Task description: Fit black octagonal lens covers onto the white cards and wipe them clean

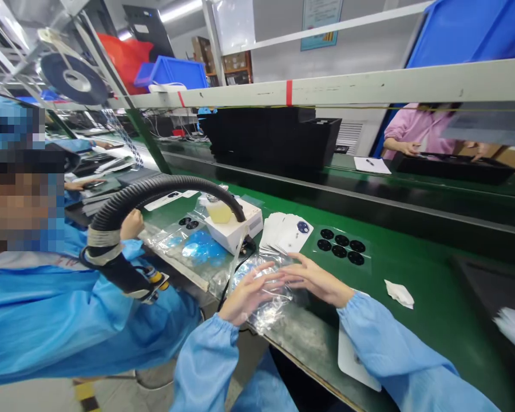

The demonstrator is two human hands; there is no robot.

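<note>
My left hand [249,297] hovers over or touches a heap of crumpled clear plastic film [268,320] at the front edge of the bench; its fingers are stretched out. Reaching in from the right, my right hand [317,277] also has its fingers extended, their tips close to those of the left. Neither hand visibly grips anything, though contact with the film is unclear. Just beyond lies a fanned stack of white cards [278,232], the top one bearing a dark round print. A white phone-shaped panel [354,357] is partly covered by my right sleeve.
A clear sheet with several black discs [339,250] lies right of the cards. A white box [253,220] carries a bottle of yellowish liquid [218,212]. A ribbed black hose [167,186] arches at left, near a co-worker in blue. Crumpled white tissue [399,293] lies at right.
</note>
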